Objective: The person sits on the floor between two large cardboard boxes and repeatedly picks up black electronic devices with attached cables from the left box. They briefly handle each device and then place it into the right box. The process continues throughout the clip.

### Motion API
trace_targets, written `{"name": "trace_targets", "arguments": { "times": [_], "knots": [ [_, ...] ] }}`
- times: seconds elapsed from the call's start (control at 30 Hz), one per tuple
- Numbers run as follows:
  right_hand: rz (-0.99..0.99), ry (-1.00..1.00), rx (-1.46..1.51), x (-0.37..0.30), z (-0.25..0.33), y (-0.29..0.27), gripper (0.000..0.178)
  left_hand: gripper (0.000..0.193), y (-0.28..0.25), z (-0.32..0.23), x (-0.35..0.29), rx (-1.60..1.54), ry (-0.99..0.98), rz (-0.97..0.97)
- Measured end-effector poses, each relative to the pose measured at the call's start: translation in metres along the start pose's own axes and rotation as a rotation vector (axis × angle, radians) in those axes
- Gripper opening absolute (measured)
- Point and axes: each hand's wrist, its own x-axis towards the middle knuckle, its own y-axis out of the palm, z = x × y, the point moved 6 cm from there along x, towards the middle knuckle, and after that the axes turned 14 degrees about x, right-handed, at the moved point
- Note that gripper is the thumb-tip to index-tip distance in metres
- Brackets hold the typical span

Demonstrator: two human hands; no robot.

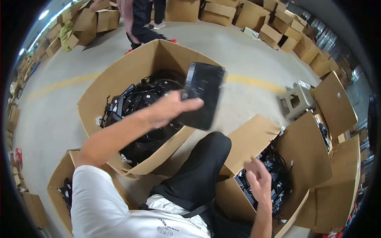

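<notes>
My left hand [170, 108] grips a flat black rectangular device [204, 93] by its near-left edge, thumb across its face. The device looks like a tablet or thin panel, slightly blurred, and is tilted above the right side of a large open cardboard box [97, 87]. That box holds a heap of black cables and black devices [139, 97]. At the lower right, my right hand [258, 178] hovers over a second open box [303, 156], fingers loosely bent and apart from the thumb, with nothing seen in them. Black cables with white tags [279, 178] fill this second box.
A third cardboard box [59, 174] with dark items stands at the lower left. A beige plastic stool [295, 101] stands to the right, beside more open boxes. Another person [141, 23] stands beyond the large box. Cardboard boxes [218, 12] line the far side.
</notes>
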Motion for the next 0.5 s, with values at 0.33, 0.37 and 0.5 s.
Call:
{"name": "trace_targets", "arguments": {
  "times": [0.33, 0.37, 0.5],
  "knots": [
    [-0.411, -0.155, 0.613, 0.021, 0.031, 0.020, 0.026, 0.053, -0.040, 0.016, 0.030, 0.974, 0.061, -0.059],
    [-0.609, -0.157, 0.586, 0.007, 0.028, -0.013, 0.028, 0.053, -0.064, 0.046, 0.034, 1.158, 0.014, 0.033],
    [-0.735, -0.209, 0.717, -0.032, 0.015, -0.111, 0.037, 0.054, -0.087, 0.199, 0.010, 1.671, 0.354, 0.270]
  ]
}}
